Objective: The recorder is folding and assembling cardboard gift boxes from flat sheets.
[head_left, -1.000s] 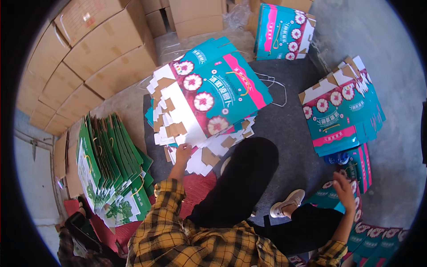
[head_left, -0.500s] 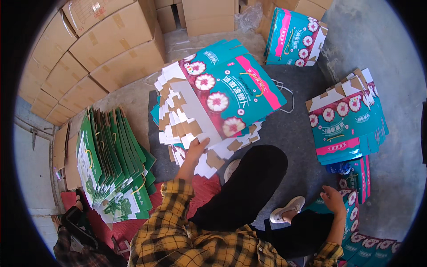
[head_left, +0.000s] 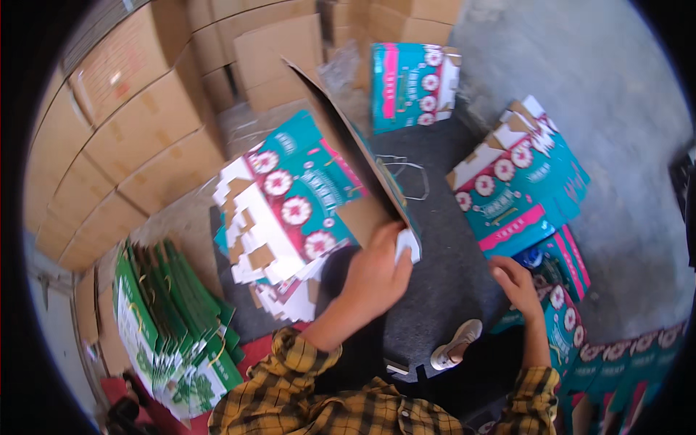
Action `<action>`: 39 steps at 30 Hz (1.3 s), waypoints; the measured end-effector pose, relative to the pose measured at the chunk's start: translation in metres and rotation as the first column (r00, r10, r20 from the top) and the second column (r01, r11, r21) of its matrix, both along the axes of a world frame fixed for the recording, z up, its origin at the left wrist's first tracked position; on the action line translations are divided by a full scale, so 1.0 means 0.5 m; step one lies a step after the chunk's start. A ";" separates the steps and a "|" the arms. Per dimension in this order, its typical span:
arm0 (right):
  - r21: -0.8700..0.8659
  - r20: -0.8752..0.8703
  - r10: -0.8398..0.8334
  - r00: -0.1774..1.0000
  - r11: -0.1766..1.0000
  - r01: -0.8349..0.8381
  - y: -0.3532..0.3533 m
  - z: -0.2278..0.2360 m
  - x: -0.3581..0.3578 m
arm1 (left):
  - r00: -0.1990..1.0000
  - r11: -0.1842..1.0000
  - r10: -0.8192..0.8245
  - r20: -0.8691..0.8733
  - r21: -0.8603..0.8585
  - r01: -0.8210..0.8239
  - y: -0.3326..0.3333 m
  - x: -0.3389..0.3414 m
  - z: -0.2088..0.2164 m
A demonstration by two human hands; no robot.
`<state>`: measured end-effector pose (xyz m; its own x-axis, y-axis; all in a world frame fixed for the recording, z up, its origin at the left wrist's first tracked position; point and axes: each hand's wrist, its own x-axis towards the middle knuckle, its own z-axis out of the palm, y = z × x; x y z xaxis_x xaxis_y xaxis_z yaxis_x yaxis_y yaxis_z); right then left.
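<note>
My left hand is closed on the lower edge of a cardboard gift box, by its white flap. The box stands tilted on edge, with brown board showing on the side towards the stack. Left of it lies the stack of flattened teal, pink and white gift boxes, printed with round white slices and fanned out at the flaps. My right hand hangs over my leg, fingers loosely bent and apart, holding nothing. Nearest to it is another fanned pile of the same boxes.
Green folded boxes with cord handles stand in a row at the left. Brown cartons are piled behind. One small teal batch leans at the back. More teal boxes stand at lower right, near a blue object.
My left hand has moved right, raising a box off the top of the stack and tilting it up on edge. The view has shifted; my right hand stays free.
</note>
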<state>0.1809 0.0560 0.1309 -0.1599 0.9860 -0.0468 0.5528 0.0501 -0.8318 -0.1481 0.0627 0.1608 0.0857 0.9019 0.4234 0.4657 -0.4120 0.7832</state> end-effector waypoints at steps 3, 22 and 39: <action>-0.029 -0.389 0.138 0.911 0.986 -0.162 0.005 0.032 -0.067 | 0.952 0.969 -0.233 -0.197 -0.130 0.210 -0.076 0.103 -0.006; -0.253 -0.141 -0.376 0.916 0.908 0.334 -0.095 -0.175 0.075 | 0.924 0.895 -0.382 0.012 -0.242 0.373 -0.086 0.240 -0.182; -0.228 -0.091 -0.174 0.980 0.962 0.150 -0.081 -0.140 0.033 | 0.969 0.964 -0.247 -0.033 0.092 0.249 0.086 0.315 -0.199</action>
<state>0.1971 0.0154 0.0610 -0.0150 0.9667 -0.2556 0.4435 -0.2227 -0.8682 0.0092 0.1057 0.0613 0.3113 0.8074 0.5012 0.3561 -0.5881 0.7262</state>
